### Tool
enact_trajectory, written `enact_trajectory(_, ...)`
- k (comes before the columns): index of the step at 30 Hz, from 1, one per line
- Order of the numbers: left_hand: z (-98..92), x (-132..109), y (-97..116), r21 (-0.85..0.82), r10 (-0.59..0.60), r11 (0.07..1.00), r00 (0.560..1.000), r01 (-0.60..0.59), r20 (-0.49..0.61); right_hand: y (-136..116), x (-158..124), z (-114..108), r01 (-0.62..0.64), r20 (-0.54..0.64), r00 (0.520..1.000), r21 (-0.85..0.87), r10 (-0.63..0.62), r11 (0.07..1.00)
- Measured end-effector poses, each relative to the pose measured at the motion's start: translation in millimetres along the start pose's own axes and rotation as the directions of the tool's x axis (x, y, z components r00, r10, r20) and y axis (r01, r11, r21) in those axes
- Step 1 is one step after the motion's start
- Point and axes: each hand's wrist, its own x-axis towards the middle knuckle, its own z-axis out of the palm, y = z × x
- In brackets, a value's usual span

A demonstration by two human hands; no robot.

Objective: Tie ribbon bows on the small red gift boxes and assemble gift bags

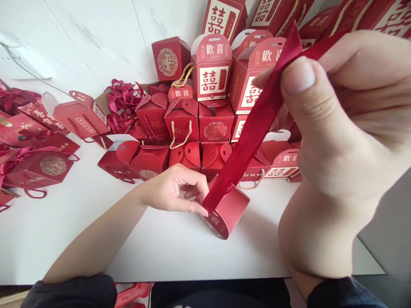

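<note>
A small red gift box (226, 211) stands on the white table (160, 248) in front of me. A dark red ribbon (257, 124) runs taut from the box's top up to my right hand (346, 128), which is raised close to the camera and pinches the ribbon between thumb and fingers. My left hand (175, 188) rests on the table beside the box, its thumb and fingers closed at the point where the ribbon meets the box top.
Many red gift boxes (212, 72) with gold characters and cord handles crowd the back of the table. A heap of loose red ribbons (123, 102) lies behind them on the left. More boxes (38, 167) sit at the left edge.
</note>
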Motion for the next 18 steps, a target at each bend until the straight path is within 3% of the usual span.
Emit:
enact_trajectory(2, -0.2, -2, 5, 0.061, -0.056, 0.997, 0.998, 0.055, 0.013, 0, 2, -3, 0.003, -0.006, 1.000, -0.030, -0.003, 1.000)
enact_trajectory(8, -0.2, -8, 19, 0.347, -0.119, 0.931, 0.993, 0.113, -0.004, 0, 11, -22, -0.051, 0.250, 0.966, -0.083, 0.070, 0.995)
enact_trajectory(11, 0.1, -7, 20, 0.333, -0.077, 0.941, 0.996, 0.060, 0.038, 2, 11, -22, -0.036, 0.240, 0.969, -0.072, 0.052, 0.997)
enact_trajectory(15, 0.6, -2, 15, 0.362, 0.048, 0.931, 0.999, -0.047, 0.007, 5, 4, -14, 0.003, 0.129, 0.992, -0.030, 0.001, 1.000)
enact_trajectory(18, 2.6, 3, 7, 0.379, 0.032, 0.925, 0.999, -0.036, 0.018, 3, 1, -6, -0.010, 0.059, 0.998, -0.007, 0.011, 1.000)
